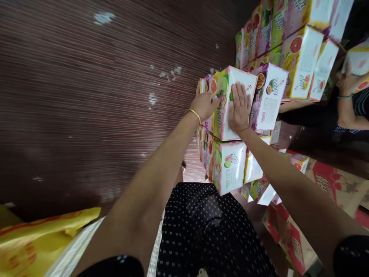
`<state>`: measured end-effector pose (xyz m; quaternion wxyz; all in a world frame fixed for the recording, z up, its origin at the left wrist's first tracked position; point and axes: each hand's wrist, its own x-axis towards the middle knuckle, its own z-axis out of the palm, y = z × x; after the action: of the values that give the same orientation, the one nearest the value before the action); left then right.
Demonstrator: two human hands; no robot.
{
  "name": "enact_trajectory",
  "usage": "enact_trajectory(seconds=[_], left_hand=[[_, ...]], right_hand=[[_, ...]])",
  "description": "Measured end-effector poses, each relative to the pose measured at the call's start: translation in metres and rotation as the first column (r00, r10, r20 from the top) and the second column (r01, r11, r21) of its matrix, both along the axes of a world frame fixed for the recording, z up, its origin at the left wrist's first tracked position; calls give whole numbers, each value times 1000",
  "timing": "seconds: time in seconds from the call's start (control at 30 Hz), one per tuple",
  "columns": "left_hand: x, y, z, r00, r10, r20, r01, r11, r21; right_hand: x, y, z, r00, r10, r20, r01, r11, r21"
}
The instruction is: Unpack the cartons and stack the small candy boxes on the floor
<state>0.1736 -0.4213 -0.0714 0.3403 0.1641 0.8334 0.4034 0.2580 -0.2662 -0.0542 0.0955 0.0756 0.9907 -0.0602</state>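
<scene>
My right hand [240, 107] lies flat, fingers stretched, on the white panel of a fruit-print carton [221, 111] with green and pink sides. Against the printed side of the same row rests my left hand [204, 106], a gold bangle at its wrist; its thumb stands apart and its fingertips are partly out of sight. Touching the right of this carton is a purple carton [263, 96] with passion fruit on it. Below it sits another green-pink carton [230, 165], beside a yellow-edged carton [256, 165].
A taller stack of similar cartons [301, 63] rises behind. At right, another person's hand [347, 82] holds a carton [359, 63]. Brown-and-red boxes [334, 184] lie lower right. A yellow plastic bag [43, 238] is lower left. Striped dark flooring [100, 115] fills the left, with pale scuffs.
</scene>
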Motion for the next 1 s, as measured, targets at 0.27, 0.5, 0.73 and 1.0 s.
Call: enact_trajectory(seconds=[0.27, 0.5, 0.73, 1.0], left_hand=[[115, -72, 3, 981, 5, 192, -19, 997, 73], [-15, -26, -29, 986, 160, 43, -150, 972, -181], [67, -42, -37, 941, -224, 254, 275, 943, -189], [-32, -21, -94, 995, 95, 20, -89, 975, -204]], right_hand=[[-1, -4, 3, 999, -34, -12, 34, 999, -1], [2, 1, -3, 999, 16, -50, -13, 999, 43], [2, 1, -1, 999, 13, -47, -11, 999, 43], [2, 2, 2, 996, 72, -55, -68, 996, 65]])
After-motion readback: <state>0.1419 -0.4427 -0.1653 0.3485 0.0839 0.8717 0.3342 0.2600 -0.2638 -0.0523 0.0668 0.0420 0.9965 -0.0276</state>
